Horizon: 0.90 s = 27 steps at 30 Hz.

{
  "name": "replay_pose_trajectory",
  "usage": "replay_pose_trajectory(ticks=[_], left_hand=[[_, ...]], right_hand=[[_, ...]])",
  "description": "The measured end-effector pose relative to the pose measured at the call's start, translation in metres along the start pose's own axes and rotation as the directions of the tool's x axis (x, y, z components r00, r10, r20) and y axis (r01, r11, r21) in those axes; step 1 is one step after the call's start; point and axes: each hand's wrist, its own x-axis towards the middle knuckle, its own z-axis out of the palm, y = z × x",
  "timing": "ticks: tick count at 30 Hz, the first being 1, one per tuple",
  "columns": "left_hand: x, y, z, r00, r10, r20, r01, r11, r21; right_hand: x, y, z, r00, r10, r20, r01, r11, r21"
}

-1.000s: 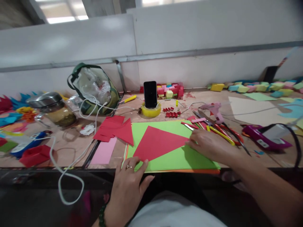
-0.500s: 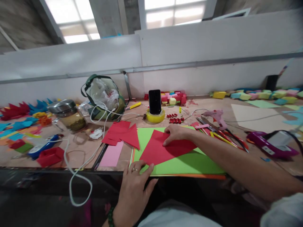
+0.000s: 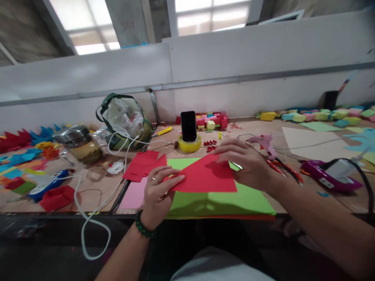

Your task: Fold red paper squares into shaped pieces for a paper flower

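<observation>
Red sheet (image 3: 202, 177) was pinched by left hand (image 3: 157, 190) at left end, right hand (image 3: 250, 166) at right, above green paper (image 3: 247, 199); stray crease was risked by uneven grip.

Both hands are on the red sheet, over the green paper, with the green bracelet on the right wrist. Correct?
The side is wrong: the head view shows the green bracelet at the left hand's wrist. Both hands are on the red sheet, over the green paper.

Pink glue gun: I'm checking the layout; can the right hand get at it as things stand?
Probably yes: the glue gun lies near the right hand, nothing visibly blocking it, though that hand touches the red paper.
</observation>
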Motion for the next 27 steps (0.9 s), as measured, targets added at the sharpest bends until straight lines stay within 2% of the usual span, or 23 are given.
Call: replay_pose_trajectory(ticks=[2,5,7,12,14,18,20,23,24,25,27], left_hand=[[-0.002,-0.001,0.005,0.977,0.057,0.203,-0.077,0.993,0.09],[-0.009,0.003,0.014,0.864,-0.003,0.504,-0.081,0.986,0.146],[-0.012,0.007,0.016,0.797,-0.052,0.602,-0.058,0.985,0.162],[-0.013,0.012,0.011,0.762,-0.133,0.633,-0.031,0.97,0.242],[-0.013,0.013,0.009,0.73,-0.139,0.67,-0.045,0.967,0.25],[-0.008,0.018,0.006,0.7,-0.153,0.698,-0.061,0.96,0.272],[0.0,0.022,0.004,0.651,-0.158,0.742,-0.058,0.965,0.256],[0.013,0.028,0.001,0.492,-0.15,0.858,-0.037,0.981,0.193],[0.017,0.029,0.002,0.456,-0.151,0.877,-0.029,0.983,0.184],[0.02,0.031,0.003,0.442,-0.153,0.884,-0.026,0.983,0.183],[0.022,0.033,0.008,0.465,-0.155,0.872,-0.032,0.981,0.191]], right_hand=[[-0.029,-0.002,0.006,0.991,0.072,0.109,-0.069,0.997,-0.025],[-0.073,-0.014,0.017,0.951,0.174,0.255,-0.172,0.985,-0.03],[-0.093,-0.024,0.02,0.91,0.252,0.329,-0.255,0.966,-0.033],[-0.107,-0.039,0.016,0.872,0.339,0.354,-0.332,0.94,-0.083],[-0.105,-0.041,0.015,0.862,0.367,0.349,-0.359,0.929,-0.088],[-0.1,-0.04,0.021,0.883,0.355,0.308,-0.366,0.93,-0.023],[-0.099,-0.037,0.021,0.88,0.344,0.328,-0.378,0.925,0.044],[-0.096,-0.031,0.011,0.804,0.367,0.467,-0.477,0.868,0.139],[-0.094,-0.029,0.006,0.769,0.366,0.524,-0.509,0.846,0.156],[-0.089,-0.026,0.001,0.736,0.356,0.576,-0.531,0.831,0.166],[-0.077,-0.022,-0.006,0.691,0.333,0.641,-0.549,0.82,0.166]])
